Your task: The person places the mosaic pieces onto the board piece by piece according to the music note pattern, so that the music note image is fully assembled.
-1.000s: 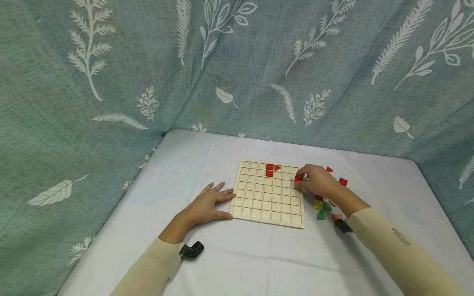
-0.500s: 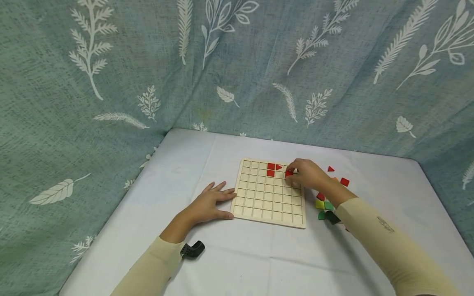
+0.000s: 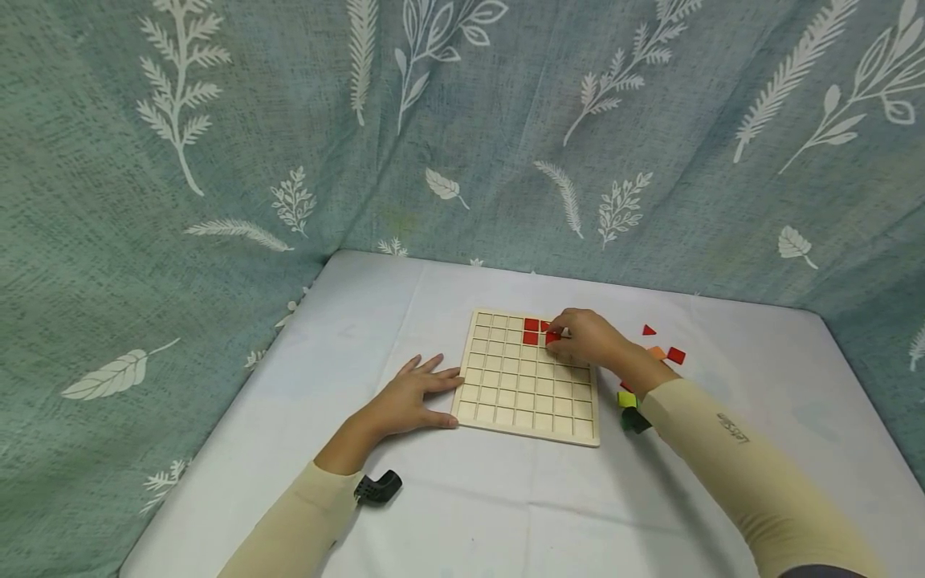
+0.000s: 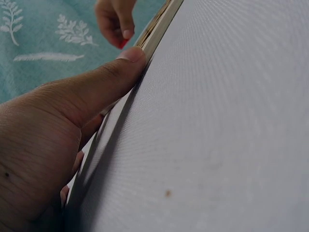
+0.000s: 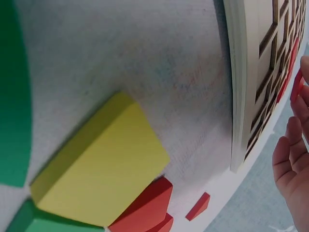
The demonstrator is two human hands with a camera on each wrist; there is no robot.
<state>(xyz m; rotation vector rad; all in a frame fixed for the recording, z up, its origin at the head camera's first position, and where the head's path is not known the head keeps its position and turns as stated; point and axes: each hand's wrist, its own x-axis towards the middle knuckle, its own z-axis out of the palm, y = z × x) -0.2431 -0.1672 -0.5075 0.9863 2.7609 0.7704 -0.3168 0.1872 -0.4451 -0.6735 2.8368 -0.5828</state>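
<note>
Pinching a red piece (image 3: 552,339), right fingers (image 3: 563,323) stand well apart from spread left fingers (image 3: 441,384) touching the board's edge (image 3: 472,345).

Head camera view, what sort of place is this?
Probably a screened-off tabletop workspace, though anything beyond is out of view. Three things suggest it: the white-covered table, leaf-patterned fabric hanging behind it, and a gridded board with loose coloured pieces nearby.

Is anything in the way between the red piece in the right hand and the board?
Nothing visible. The right hand pinches the red piece at the board, beside a red square that doesn't appear to block it. The hand hides some cells there, so I can't check those.
</note>
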